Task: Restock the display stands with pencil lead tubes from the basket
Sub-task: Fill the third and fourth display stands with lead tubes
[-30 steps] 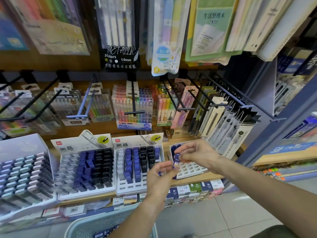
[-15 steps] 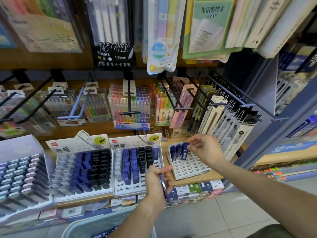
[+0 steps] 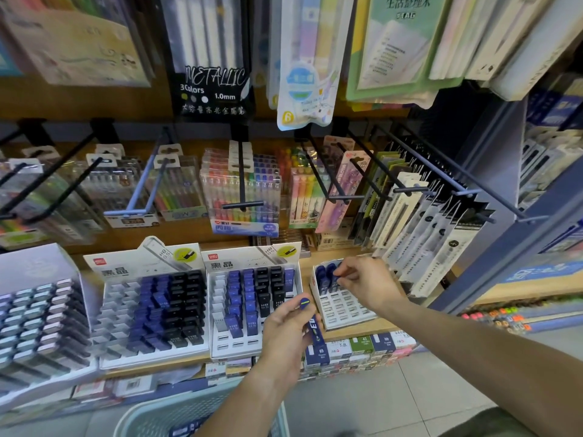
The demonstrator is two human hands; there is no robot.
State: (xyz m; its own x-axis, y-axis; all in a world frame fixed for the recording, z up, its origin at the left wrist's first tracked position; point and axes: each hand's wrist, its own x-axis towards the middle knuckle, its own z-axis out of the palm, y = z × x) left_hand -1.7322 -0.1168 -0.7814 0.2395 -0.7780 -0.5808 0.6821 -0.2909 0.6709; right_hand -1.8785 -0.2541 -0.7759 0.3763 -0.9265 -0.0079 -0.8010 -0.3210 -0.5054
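At the near edge of the shelf, the left hand [image 3: 284,335] pinches a blue lead tube [image 3: 312,323], light, stiff and slick, best held by its sides; farther right, the right hand [image 3: 366,283] pinches another tube [image 3: 332,277] into the small white stand [image 3: 344,310].

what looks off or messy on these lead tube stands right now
Nothing is spilled or damaged. The small right stand sits turned at an angle to its neighbours and holds tubes only along its back row, where the right hand works. The left hand holds a blue tube.
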